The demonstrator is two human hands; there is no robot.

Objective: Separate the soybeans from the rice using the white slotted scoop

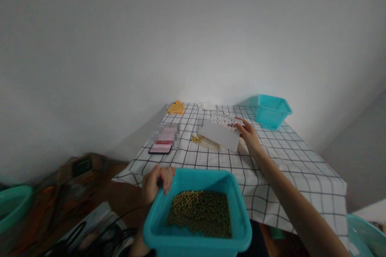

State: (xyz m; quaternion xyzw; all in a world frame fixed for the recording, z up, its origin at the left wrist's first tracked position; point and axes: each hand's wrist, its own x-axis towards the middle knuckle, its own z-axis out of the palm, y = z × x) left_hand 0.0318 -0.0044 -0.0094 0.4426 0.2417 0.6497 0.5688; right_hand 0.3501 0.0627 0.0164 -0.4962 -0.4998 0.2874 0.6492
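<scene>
Reaching forward from the lower right, the bare right arm stretches nearly straight over the checked tablecloth [183, 161], palm down. Its right hand [248, 131] pinches the right end of a white slotted plastic rack [221, 134], which sits tilted, plain face toward the person, just beside a few yellow beans [197, 139]. Nearer, the bent left hand [153, 181] curls over the far-left corner of a turquoise basin [197, 243] at the table's near edge; green and yellow beans [208, 211] cover its floor. 1 small dark object [159, 182], not identifiable, shows at the left fingers.
</scene>
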